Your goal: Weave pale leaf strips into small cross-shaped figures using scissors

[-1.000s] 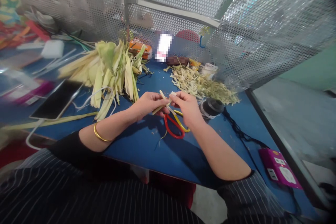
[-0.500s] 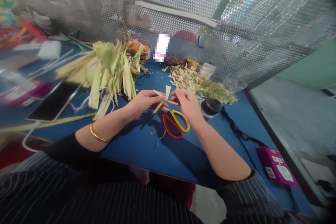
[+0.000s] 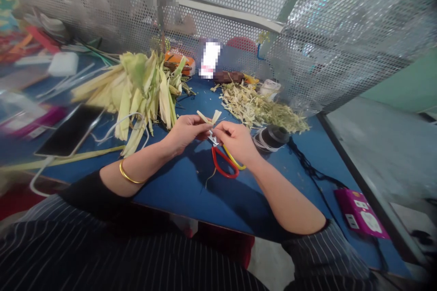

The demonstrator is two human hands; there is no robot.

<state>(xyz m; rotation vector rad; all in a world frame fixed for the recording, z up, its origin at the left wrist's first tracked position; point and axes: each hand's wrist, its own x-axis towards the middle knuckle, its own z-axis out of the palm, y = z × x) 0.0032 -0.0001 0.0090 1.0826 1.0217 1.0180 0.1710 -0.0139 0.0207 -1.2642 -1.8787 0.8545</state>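
Above the middle of the blue table [image 3: 191, 200], my left hand [image 3: 189, 132] pinches pale corn husk strips [image 3: 216, 117]. Two of their ends stick up in a V above my fingertips. My right hand [image 3: 238, 141] meets it from the right, thumb and fingers closed on the lower part of the same strips; the exact pinch point is partly hidden. Just below both hands lie scissors [image 3: 223, 161] with one red and one yellow handle; my right hand covers part of the yellow one. A black spool of pale thread [image 3: 271, 140] stands beside my right wrist.
A heap of large corn husks [image 3: 136, 86] lies back left, and shredded husk [image 3: 259, 104] is piled back right. A cabled phone [image 3: 70, 129] rests at left. A purple box [image 3: 362, 213] with a black cable sits at right. A perforated metal screen [image 3: 232, 22] rises behind.
My right hand has moved slightly left and down, closing in on my left fingertips. The spread husk strips are now gathered into a V. More of the thread spool shows.
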